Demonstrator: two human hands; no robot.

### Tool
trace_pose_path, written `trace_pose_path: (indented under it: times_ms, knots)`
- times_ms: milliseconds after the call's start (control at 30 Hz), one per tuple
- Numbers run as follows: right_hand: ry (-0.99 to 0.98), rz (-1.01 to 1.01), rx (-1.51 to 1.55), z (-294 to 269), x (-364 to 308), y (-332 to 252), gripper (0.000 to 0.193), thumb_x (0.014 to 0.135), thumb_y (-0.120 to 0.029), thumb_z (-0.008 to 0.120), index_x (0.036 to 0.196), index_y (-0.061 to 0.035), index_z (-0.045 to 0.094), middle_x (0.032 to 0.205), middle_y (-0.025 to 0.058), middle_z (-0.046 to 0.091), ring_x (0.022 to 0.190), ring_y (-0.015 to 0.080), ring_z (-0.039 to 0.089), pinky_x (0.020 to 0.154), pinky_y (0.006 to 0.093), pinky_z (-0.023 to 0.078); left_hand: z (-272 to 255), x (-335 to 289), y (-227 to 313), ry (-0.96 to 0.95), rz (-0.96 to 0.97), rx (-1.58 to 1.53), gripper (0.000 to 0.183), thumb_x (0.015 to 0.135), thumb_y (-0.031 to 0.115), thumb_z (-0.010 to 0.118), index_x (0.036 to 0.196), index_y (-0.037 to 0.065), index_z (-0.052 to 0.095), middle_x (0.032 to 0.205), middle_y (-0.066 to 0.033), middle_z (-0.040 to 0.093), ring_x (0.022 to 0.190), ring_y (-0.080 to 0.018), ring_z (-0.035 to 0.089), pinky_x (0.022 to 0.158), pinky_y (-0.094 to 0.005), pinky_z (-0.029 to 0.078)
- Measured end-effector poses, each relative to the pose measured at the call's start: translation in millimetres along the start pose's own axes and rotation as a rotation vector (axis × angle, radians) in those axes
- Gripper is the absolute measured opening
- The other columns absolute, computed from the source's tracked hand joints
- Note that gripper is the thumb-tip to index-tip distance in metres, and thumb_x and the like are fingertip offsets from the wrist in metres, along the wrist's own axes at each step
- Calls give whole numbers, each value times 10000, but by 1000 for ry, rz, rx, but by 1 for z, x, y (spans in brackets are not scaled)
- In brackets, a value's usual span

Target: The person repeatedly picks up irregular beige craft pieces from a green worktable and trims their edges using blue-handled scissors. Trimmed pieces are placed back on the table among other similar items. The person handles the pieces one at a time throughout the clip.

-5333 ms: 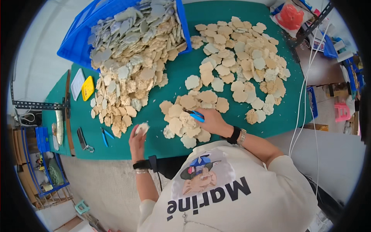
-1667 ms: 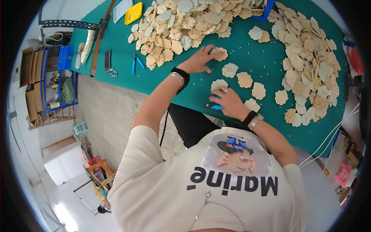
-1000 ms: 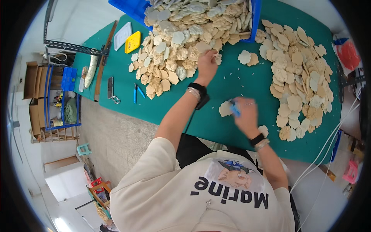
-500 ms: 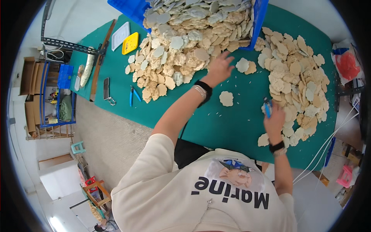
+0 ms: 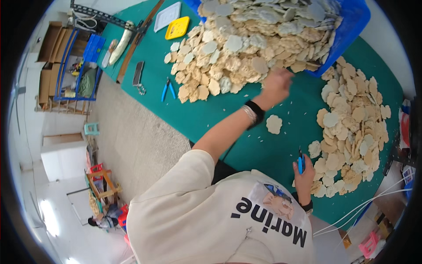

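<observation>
My right hand [image 5: 304, 178] is closed around blue-handled nippers [image 5: 301, 163], whose jaws point away from me, left of the right-hand heap. Farther off, my left hand [image 5: 277, 87] reaches to the near edge of a large heap of flat, scallop-edged pieces [image 5: 220, 66]. Its fingers are smeared by motion, so whether it holds a piece cannot be told. One pale scalloped piece [image 5: 274, 124] lies alone on the green table between my hands. A second heap of beige and pale pieces [image 5: 351, 127] spreads along the right side.
A tipped blue bin [image 5: 351, 31] spills pieces at the back. Tiny pale scraps dot the green tabletop [image 5: 237, 154]. Other pliers [image 5: 168, 90], a phone [image 5: 138, 74], a yellow tray [image 5: 177, 27] and a white tray [image 5: 167, 16] lie left. A person [image 5: 105, 221] is in the background.
The view has shifted and turned. My right hand has drawn back from the right heap with the nippers. Two overlapping pieces beside my left hand no longer show there.
</observation>
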State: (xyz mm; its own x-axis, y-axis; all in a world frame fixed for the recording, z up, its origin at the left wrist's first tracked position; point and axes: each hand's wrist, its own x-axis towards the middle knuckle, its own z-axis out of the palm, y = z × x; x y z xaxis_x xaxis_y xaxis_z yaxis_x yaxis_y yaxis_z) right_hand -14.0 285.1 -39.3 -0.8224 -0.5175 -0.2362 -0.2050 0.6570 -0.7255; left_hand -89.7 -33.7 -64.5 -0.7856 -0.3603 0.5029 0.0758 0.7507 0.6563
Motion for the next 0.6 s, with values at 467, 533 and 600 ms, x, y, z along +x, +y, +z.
trace_pose_path:
  times_ms: [467, 533, 600]
  knots:
    - [-44, -149, -16, 33, -20, -27, 454, 856, -140, 723, 1246, 25, 562, 1086, 190, 641, 846, 303, 630, 758, 391, 512, -159, -59, -138, -116, -589, 585, 784, 806, 765, 538, 1494, 440, 347, 1621, -137, 200, 1455, -447, 219, 1064, -690, 276]
    - [-54, -119, 20, 38, -17, -32, 448, 853, -136, 723, 1241, 24, 566, 1091, 193, 642, 863, 312, 636, 765, 391, 514, -151, -65, -125, -142, -574, 569, 784, 808, 756, 547, 1493, 423, 361, 1621, -137, 199, 1452, -444, 227, 1045, -709, 283]
    - [-66, -126, 8, 43, -16, -39, 456, 841, -145, 733, 1235, 20, 574, 1094, 202, 647, 887, 321, 646, 778, 392, 517, -148, -66, -111, -147, -589, 572, 800, 805, 750, 558, 1497, 396, 371, 1616, -154, 201, 1450, -452, 223, 1023, -734, 283]
